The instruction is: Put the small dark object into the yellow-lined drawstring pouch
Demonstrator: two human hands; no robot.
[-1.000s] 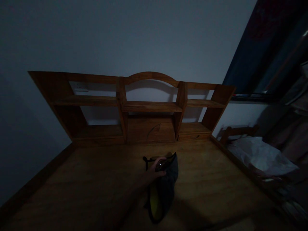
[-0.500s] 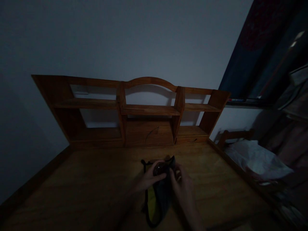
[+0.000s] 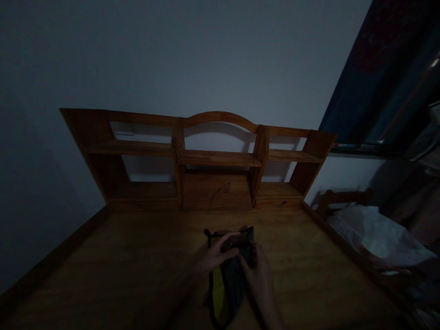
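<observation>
A dark grey pouch (image 3: 232, 286) with a yellow lining lies on the wooden desk (image 3: 137, 270) in front of me, its mouth pointing away. My left hand (image 3: 215, 254) is closed on the left side of the pouch's mouth, fingers curled over a small dark round object that I cannot make out in the dim light. My right hand (image 3: 257, 268) grips the right side of the mouth, fingers pinched on the fabric. A black cord (image 3: 207, 234) runs from the pouch's top left corner.
A wooden shelf unit (image 3: 216, 158) with an arched top stands at the back of the desk against a pale wall. To the right, past the desk's edge, a chair back (image 3: 343, 198) and a white plastic bag (image 3: 378, 233). The room is very dark.
My right hand has come in from the lower right and taken hold of the pouch's mouth beside my left hand. The view has shifted slightly.
</observation>
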